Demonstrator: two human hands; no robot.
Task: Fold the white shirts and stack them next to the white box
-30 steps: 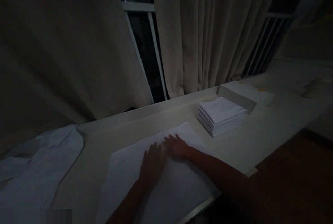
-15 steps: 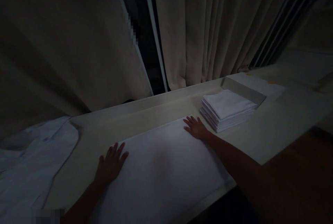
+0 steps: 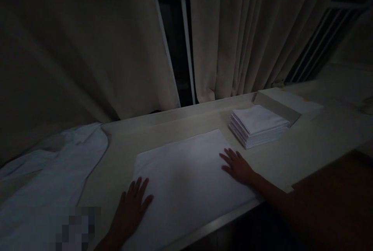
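Note:
A white cloth lies spread flat in front of me, its near side reaching the table's front edge. My left hand rests on the cloth's left side, fingers spread. On the right side, my right hand lies flat near the cloth's edge, also with spread fingers. Neither hand grips anything. Just beyond my right hand stands a neat stack of folded white cloths.
Loose white fabric is heaped on the left of the pale table. Behind the stack sits a grey-and-white box-like piece. Beige curtains and a barred window gap line the back.
Both hands have slid toward me over the cloth, from near its far edge to its sides farther down. The camera view has shifted slightly left.

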